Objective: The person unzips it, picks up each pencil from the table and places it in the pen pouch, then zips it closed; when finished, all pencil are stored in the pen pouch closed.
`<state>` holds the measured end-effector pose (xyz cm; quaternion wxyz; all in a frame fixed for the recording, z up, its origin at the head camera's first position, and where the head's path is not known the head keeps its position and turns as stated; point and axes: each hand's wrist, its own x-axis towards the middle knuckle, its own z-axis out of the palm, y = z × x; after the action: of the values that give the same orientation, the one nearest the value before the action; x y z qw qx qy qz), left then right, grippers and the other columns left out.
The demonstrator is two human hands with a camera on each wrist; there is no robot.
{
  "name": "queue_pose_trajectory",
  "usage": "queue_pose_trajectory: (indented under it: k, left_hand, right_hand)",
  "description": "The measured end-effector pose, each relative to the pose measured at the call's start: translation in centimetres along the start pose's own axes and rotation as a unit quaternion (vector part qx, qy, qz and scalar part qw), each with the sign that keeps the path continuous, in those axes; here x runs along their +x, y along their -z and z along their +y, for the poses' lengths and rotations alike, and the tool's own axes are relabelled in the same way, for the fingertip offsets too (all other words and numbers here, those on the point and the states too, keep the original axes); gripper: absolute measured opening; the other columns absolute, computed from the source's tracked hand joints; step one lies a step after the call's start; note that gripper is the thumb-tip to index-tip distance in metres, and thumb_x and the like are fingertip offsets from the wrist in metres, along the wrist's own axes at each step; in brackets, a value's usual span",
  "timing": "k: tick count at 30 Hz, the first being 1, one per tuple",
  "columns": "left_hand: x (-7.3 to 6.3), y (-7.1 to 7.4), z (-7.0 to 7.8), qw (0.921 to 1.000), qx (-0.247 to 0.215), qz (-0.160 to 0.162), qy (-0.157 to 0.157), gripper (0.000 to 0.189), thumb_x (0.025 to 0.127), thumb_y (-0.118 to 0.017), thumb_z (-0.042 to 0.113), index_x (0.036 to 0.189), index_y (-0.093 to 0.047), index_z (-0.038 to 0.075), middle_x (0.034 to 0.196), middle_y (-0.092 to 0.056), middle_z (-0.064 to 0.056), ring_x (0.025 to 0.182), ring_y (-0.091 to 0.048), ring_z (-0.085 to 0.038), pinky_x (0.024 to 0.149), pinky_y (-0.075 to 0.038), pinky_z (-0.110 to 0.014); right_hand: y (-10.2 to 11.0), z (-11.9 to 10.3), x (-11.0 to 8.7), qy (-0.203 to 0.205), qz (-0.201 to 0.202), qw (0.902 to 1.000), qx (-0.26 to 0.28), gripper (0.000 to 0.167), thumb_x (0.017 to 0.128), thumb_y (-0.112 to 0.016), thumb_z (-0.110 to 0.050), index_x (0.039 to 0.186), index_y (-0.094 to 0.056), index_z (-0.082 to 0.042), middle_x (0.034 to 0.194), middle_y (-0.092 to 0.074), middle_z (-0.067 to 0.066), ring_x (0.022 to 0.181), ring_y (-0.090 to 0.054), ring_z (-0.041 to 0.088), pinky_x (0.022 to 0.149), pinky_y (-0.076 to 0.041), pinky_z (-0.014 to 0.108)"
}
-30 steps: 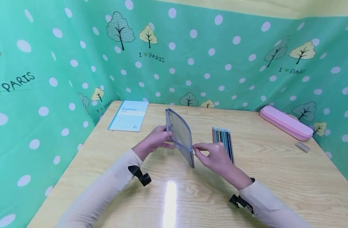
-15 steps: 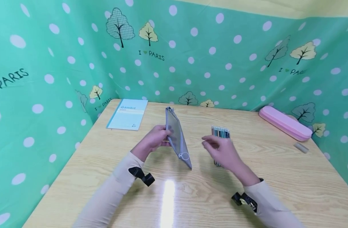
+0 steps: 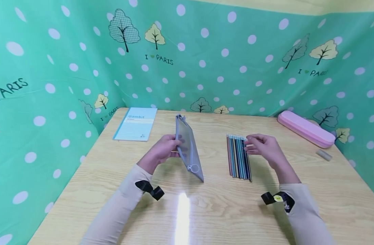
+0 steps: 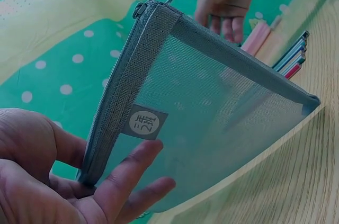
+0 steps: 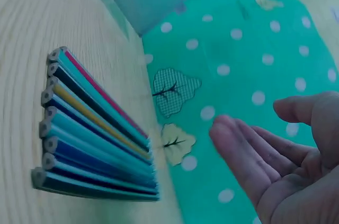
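A grey mesh zip pouch [image 3: 188, 146] with a ring on its zipper pull stands on edge in my left hand [image 3: 163, 149]. That hand pinches the pouch's side near the top, and in the left wrist view its fingers lie across the mesh [image 4: 212, 107] by a small label [image 4: 144, 122]. Several pencils [image 3: 238, 158] lie side by side in a flat row on the table. My right hand [image 3: 264, 148] hovers by the right side of the row, holding nothing. In the right wrist view its fingers [image 5: 249, 155] are relaxed, apart from the pencils [image 5: 100, 134].
A light blue notebook [image 3: 136, 124] lies at the back left of the wooden table [image 3: 217, 211]. At the back right sit a pink pencil case [image 3: 306, 128] and a small grey eraser-like block [image 3: 323, 154]. A green dotted cloth [image 3: 205, 78] hangs behind.
My right hand has let go of the pouch's zipper pull and moved right, across the pencils to their far side. The pouch's mouth looks narrower; my left hand still holds it.
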<state>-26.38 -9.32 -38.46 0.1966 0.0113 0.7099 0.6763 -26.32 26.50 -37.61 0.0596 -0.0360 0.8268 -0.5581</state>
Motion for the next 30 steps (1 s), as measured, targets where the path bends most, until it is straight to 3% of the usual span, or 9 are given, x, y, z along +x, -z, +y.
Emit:
queue_pose_trajectory:
  k: [7, 16, 23, 30]
  left_hand:
    - [0.0, 0.3, 0.1, 0.9999, -0.003, -0.011, 0.007, 0.048, 0.106, -0.045, 0.008, 0.148, -0.040, -0.016, 0.140, -0.052, -0.034, 0.115, -0.065, -0.037, 0.085, -0.063, -0.033]
    - [-0.2, 0.4, 0.4, 0.9997, -0.003, -0.020, 0.010, 0.046, 0.107, -0.044, 0.009, 0.146, -0.042, -0.015, 0.140, -0.054, -0.034, 0.119, -0.064, -0.041, 0.087, -0.063, -0.034]
    - [-0.5, 0.4, 0.5, 0.9997, -0.007, -0.023, 0.011, 0.048, 0.107, -0.044, 0.009, 0.149, -0.039, -0.014, 0.142, -0.052, -0.034, 0.123, -0.062, -0.044, 0.091, -0.063, -0.038]
    - [-0.9, 0.4, 0.3, 0.9997, -0.013, -0.019, 0.009, 0.047, 0.107, -0.043, 0.008, 0.148, -0.041, -0.014, 0.141, -0.052, -0.034, 0.123, -0.062, -0.045, 0.092, -0.062, -0.040]
  right_hand:
    - [1.3, 2.0, 0.8, -0.079, -0.031, 0.9955, 0.043, 0.056, 0.110, -0.045, -0.019, 0.147, -0.034, 0.022, 0.130, -0.063, 0.030, 0.089, -0.073, 0.007, 0.084, -0.063, 0.026]
    - [3.5, 3.5, 2.4, -0.118, -0.095, 0.9834, 0.099, 0.064, 0.110, -0.047, -0.017, 0.149, -0.019, 0.026, 0.103, -0.072, 0.005, 0.088, -0.074, 0.010, 0.086, -0.063, 0.028]
    - [3.7, 4.5, 3.2, -0.140, -0.136, 0.9779, 0.075, 0.063, 0.109, -0.048, -0.016, 0.146, -0.023, 0.028, 0.110, -0.074, 0.014, 0.089, -0.074, 0.013, 0.089, -0.063, 0.030]
    - [2.2, 4.6, 3.6, -0.153, -0.116, 0.9801, 0.051, 0.055, 0.107, -0.052, -0.011, 0.140, -0.033, 0.029, 0.091, -0.072, 0.004, 0.076, -0.071, 0.009, 0.077, -0.064, 0.026]
